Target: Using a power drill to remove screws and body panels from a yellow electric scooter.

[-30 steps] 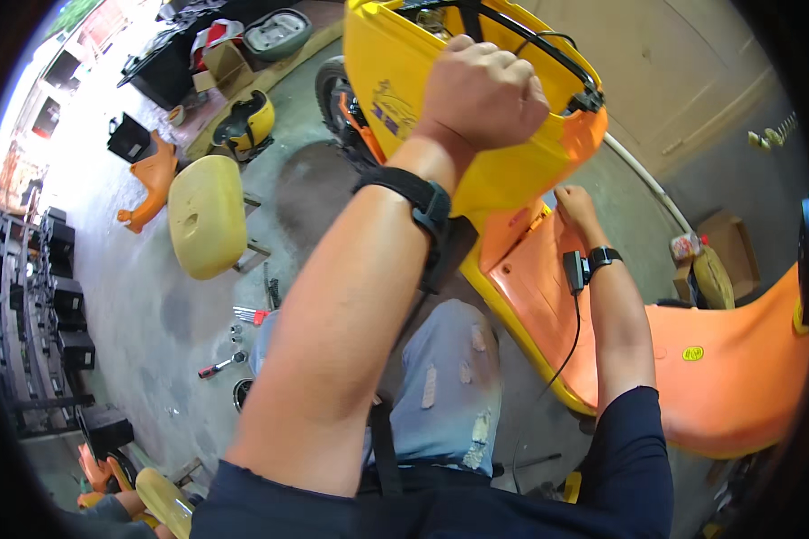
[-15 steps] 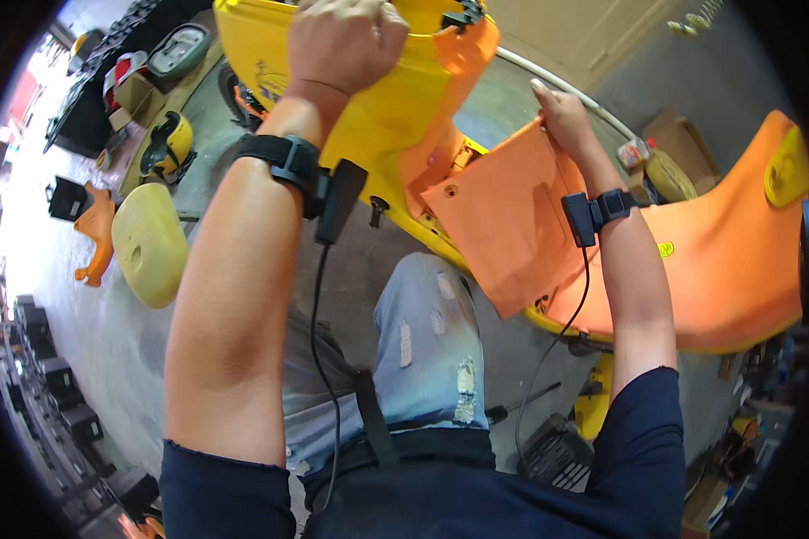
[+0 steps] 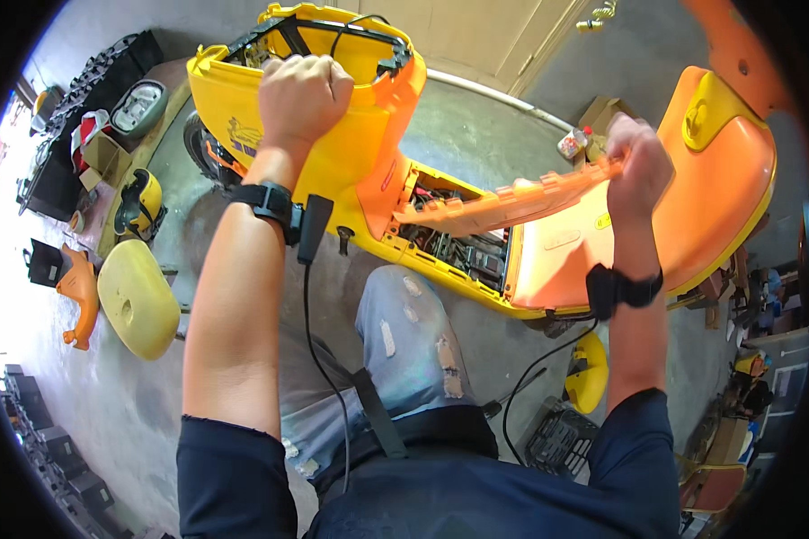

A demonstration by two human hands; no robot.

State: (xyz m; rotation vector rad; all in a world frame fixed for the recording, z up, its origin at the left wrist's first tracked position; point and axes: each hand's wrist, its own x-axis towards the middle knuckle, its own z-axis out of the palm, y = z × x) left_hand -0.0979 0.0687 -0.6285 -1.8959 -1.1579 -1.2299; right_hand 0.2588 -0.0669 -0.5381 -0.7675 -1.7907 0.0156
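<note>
A yellow and orange children's ride-on vehicle (image 3: 351, 148) stands in front of me, its front shell open at the top. My left hand (image 3: 306, 99) is closed over the rim of that yellow shell. In my right hand (image 3: 640, 166) is one end of an orange floor panel (image 3: 512, 205), lifted and tilted on edge. The panel's other end is close to the front of the floor opening. Beneath it an open compartment (image 3: 476, 256) shows wires and dark parts. To the right lies the orange seat body (image 3: 575, 256) with a yellow backrest piece (image 3: 712, 112).
A pale yellow oval cover (image 3: 137, 299) and an orange bracket-like part (image 3: 81, 292) lie on the floor at left, near a yellow-black helmet-like part (image 3: 140, 205). A black crate (image 3: 559, 440) and a yellow curved part (image 3: 588, 373) sit near my right arm. Cardboard boxes stand behind.
My right hand has raised the orange panel off the floor section and turned it on edge, uncovering the wired compartment. My left hand stays on the front shell. The view has shifted.
</note>
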